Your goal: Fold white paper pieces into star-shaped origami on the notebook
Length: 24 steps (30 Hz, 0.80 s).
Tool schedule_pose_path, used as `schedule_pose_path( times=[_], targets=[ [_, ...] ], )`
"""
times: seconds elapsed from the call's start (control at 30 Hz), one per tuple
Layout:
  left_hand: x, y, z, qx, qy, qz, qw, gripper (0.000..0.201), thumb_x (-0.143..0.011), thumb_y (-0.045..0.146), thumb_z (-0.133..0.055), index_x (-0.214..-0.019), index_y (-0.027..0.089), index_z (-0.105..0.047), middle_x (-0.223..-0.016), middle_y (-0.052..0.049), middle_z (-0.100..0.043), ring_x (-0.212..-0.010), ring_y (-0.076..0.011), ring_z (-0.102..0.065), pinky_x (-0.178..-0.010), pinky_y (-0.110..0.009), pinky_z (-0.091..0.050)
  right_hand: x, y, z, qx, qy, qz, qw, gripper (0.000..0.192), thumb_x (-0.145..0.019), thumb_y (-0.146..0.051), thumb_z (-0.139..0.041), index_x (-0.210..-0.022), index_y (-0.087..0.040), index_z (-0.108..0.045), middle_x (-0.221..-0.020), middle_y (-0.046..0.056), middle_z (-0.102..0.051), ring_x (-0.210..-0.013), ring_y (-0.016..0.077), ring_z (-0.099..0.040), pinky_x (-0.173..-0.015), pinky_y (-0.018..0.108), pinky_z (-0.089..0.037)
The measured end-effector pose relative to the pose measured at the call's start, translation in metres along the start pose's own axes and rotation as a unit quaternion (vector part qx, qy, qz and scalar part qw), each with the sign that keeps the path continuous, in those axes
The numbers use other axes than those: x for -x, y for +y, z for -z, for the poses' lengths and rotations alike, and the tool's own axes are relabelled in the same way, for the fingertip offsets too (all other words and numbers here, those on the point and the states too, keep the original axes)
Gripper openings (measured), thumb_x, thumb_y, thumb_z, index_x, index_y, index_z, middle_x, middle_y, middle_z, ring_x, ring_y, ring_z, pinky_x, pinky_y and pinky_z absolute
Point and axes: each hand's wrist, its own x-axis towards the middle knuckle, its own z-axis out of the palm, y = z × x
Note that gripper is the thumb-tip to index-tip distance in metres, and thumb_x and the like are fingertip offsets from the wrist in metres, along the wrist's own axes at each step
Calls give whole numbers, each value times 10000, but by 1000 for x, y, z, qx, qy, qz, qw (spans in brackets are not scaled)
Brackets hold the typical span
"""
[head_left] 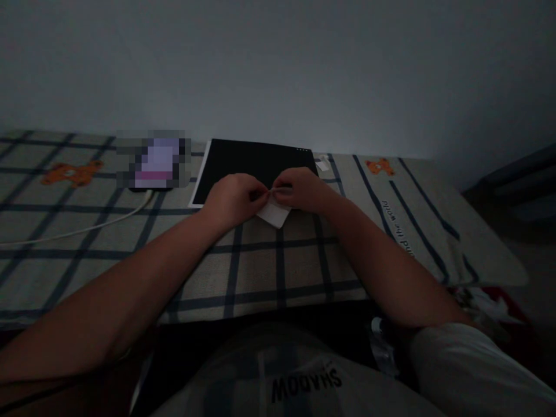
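Both hands meet over the near edge of a flat black sheet with a white border (260, 162). My left hand (234, 200) is closed, thumb and fingertips pinching the top of a small white piece of paper (274, 215). From the other side my right hand (302, 188) pinches the same paper, its fingertips touching those of the left. One pointed corner of the paper hangs down toward me. The pinched part is mostly hidden by my fingers, and the dim light blurs details.
A phone (157, 162) with a lit screen lies at the left, its white cable (108, 222) running off to the left edge. A small white scrap (322, 164) sits by the black sheet's right side. The checked tablecloth (256, 272) reaches the wall behind.
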Motion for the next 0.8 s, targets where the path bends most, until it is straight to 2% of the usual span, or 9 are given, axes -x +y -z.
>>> schedule_pose_path(
  times=[0.17, 0.47, 0.57, 0.67, 0.8],
  targets=[
    [-1, 1, -1, -28, 0, -15, 999, 259, -984, 332, -637, -1020, 188, -849, -981, -104, -820, -924, -268, -746, -771, -375, -510, -1, -3, -3, 15, 0, -5, 1000, 280, -848, -148, -681, -1064, -116, -857, -1016, 98, -801, -906, 208, -681, -819, 312, -462],
    [0, 0, 2, -4, 13, -7, 1000, 268, -987, 341, -631, -1032, 201, -856, -976, -98, -827, -895, -259, -751, -749, -359, -523, -3, 6, -4, -19, 28, -2, 999, 323, -830, -101, -640, -1065, -143, -859, -1061, 91, -819, -968, 229, -716, -893, 342, -513],
    [1, -3, 1, 27, 43, -3, 999, 288, -997, 358, -617, -1026, 205, -859, -976, -91, -832, -884, -247, -751, -770, -354, -535, -3, 12, -6, -68, 66, -4, 995, 278, -849, -143, -676, -1072, -163, -842, -1054, 77, -816, -958, 225, -719, -885, 351, -531],
    [0, -7, -3, 73, 91, 21, 993, 285, -991, 380, -633, -1006, 211, -862, -973, -82, -837, -876, -239, -749, -789, -353, -554, -5, 20, -9, -145, 110, -29, 983, 274, -903, -250, -710, -1146, -161, -797, -1000, 70, -801, -879, 209, -710, -811, 343, -546],
    [-3, -12, -8, 126, 120, 83, 981, 270, -981, 399, -659, -981, 220, -860, -941, -65, -837, -845, -232, -745, -790, -354, -572, -7, 28, -12, -214, 112, -42, 969, 364, -908, -263, -725, -1264, -184, -719, -893, 25, -759, -813, 195, -697, -750, 325, -545]
  ],
)
